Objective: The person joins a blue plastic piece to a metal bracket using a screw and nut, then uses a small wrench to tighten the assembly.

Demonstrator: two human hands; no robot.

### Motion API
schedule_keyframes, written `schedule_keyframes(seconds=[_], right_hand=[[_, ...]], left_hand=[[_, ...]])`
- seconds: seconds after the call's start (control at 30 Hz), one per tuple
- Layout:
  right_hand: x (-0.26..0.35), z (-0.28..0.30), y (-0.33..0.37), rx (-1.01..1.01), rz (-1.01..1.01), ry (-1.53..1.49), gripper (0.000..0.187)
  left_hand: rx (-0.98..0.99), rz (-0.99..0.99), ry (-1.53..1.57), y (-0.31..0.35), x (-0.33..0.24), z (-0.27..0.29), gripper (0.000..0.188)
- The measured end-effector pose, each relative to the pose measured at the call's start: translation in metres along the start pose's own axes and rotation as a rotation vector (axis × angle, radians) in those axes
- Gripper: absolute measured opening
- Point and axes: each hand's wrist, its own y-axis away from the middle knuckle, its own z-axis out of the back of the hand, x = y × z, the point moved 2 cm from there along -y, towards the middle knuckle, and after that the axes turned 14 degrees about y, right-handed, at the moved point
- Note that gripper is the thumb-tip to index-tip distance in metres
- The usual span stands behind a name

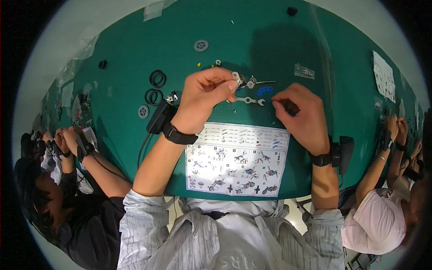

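My left hand pinches a small silver metal plate with a rounded end between thumb and fingers. Beside its fingertips lies a silver metal part with a thin rod pointing right. Just below is a small flat wrench, lying on the table between my two hands. A blue perforated strip lies above the wrench's right end. My right hand hovers to the right of the wrench, thumb and fingertips drawn together; whatever is in them, if anything, is too small to make out.
A printed instruction sheet lies in front of me. Black rubber tyres and grey wheels are at the left and back. A small clear bag of parts lies back right. People work on both sides; a co-worker's hands show at left.
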Motion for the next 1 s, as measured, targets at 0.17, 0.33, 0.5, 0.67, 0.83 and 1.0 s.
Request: schedule_keyframes(seconds=[0.17,0.33,0.5,0.67,0.83,1.0], right_hand=[[0.005,0.010,0.008,0.162,0.140,0.052,0.013],[0.003,0.006,0.012,0.193,0.198,0.168,0.015],[-0.003,0.004,0.005,0.188,0.202,0.234,0.009],[-0.006,-0.001,0.010,0.190,0.217,0.227,0.008],[-0.002,-0.002,0.011,0.126,0.204,0.220,0.009],[0.010,-0.001,0.010,-0.013,0.196,0.091,0.014]], left_hand=[[-0.031,-0.004,-0.015,0.002,0.000,-0.004,0.009],[-0.002,-0.068,-0.068,0.006,0.000,-0.009,0.009],[0.050,-0.176,-0.277,-0.002,-0.001,-0.012,0.007],[0.069,-0.229,-0.441,0.003,0.006,-0.018,0.010],[0.142,-0.434,-0.748,0.008,0.003,-0.028,0.015],[0.299,-0.713,-0.855,0.014,0.003,-0.039,0.022]])
